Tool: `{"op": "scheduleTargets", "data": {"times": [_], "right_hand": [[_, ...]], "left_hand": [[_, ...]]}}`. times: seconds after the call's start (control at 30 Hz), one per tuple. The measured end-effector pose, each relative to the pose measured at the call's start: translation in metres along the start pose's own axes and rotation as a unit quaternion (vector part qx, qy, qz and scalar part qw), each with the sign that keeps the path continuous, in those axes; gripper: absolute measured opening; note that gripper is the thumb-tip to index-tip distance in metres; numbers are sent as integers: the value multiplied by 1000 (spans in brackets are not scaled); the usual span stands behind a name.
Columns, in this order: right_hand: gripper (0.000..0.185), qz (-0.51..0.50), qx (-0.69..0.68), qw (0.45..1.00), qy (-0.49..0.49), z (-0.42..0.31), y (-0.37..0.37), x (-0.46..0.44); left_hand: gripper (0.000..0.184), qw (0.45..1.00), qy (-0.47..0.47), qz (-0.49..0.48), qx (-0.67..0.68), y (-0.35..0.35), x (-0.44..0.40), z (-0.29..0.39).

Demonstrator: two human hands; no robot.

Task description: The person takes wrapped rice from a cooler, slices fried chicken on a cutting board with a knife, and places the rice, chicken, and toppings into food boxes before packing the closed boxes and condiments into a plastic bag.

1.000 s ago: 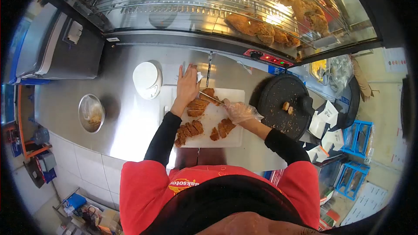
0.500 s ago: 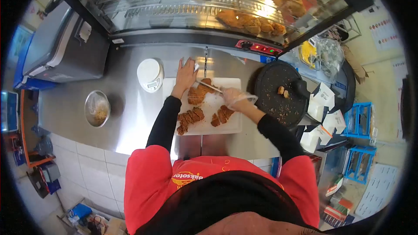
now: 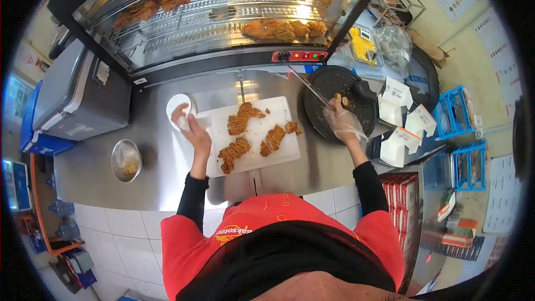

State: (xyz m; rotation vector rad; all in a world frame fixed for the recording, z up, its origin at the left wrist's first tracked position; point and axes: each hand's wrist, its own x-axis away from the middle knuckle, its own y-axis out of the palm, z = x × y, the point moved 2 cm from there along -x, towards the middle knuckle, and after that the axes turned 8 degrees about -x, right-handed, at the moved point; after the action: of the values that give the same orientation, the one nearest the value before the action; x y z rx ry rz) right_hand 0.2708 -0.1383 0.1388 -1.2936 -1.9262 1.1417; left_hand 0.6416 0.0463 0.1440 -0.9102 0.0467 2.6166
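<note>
A white cutting board [image 3: 262,159] bears several portions of sliced fried chicken [image 3: 235,152], one small piece at its right edge. My left hand [image 3: 193,130], bare and slightly blurred, is over the board's left side near the round white scale [image 3: 177,103]; something white shows by its fingers. In a clear plastic glove, my right hand [image 3: 341,118] is closed round the handle of a long knife [image 3: 306,83], above the round black board [image 3: 321,112]. The blade points up and left, towards the cabinet. Small chicken bits [image 3: 344,101] lie on the black board beside the hand.
A glass warming cabinet [image 3: 195,58] with fried chicken spans the back. At left are a grey cooler box [image 3: 78,97] and a metal bowl [image 3: 127,160]. Open white boxes [image 3: 394,146] and blue racks [image 3: 452,112] stand at right.
My right hand has lifted the knife off the chicken and moved right over the black board. My left hand has drawn back left towards the scale. The view has shifted.
</note>
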Motion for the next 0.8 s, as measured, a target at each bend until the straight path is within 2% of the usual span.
{"op": "scheduleTargets", "data": {"times": [0.07, 0.13, 0.17, 0.23, 0.27, 0.33, 0.4, 0.47, 0.5, 0.57, 0.6, 0.63, 0.7, 0.73, 0.8], "right_hand": [[31, 7, 23, 999, 41, 28, -5, 12], [34, 21, 144, 989, 13, 56, 11, 11], [34, 19, 144, 989, 18, 63, 13, 17], [34, 168, 199, 962, -78, 31, 8, 26], [34, 252, 169, 949, -92, 27, 22, 26], [34, 140, -51, 979, -140, -21, 31, 38], [47, 47, -40, 989, -132, -56, 57, 42], [60, -84, -258, 962, -41, -73, 80, 35], [60, -84, -260, 961, -40, -79, 92, 36], [73, -101, 16, 991, -82, -85, 121, 38], [83, -106, -41, 992, -51, -88, 127, 46], [83, -103, -43, 993, -45, -90, 130, 52], [83, -90, 53, 991, -81, -97, 133, 61], [80, -42, 37, 994, -97, -97, 144, 65], [76, -16, 54, 992, -113, -99, 165, 64]], "left_hand": [[19, 999, -21, -26, 13, -14, 25, 3], [19, 988, -107, -107, -29, -23, 52, -1], [19, 987, -109, -113, -28, -30, 64, 0], [15, 978, -145, -130, -70, -44, 85, 5], [15, 978, -146, -132, -72, -51, 94, 10], [18, 978, -183, -93, -35, -63, 108, 22], [16, 974, -205, -93, -23, -70, 122, 22], [13, 967, -235, -97, -3, -72, 130, 26], [13, 967, -234, -99, -5, -74, 132, 29], [13, 969, -224, -99, -13, -80, 136, 33], [13, 969, -230, -89, -9, -82, 139, 35], [13, 969, -228, -96, -8, -84, 143, 34], [12, 969, -232, -78, -10, -86, 149, 29], [14, 968, -238, -81, -3, -85, 150, 30], [19, 967, -236, -92, -21, -84, 156, 24]]}}
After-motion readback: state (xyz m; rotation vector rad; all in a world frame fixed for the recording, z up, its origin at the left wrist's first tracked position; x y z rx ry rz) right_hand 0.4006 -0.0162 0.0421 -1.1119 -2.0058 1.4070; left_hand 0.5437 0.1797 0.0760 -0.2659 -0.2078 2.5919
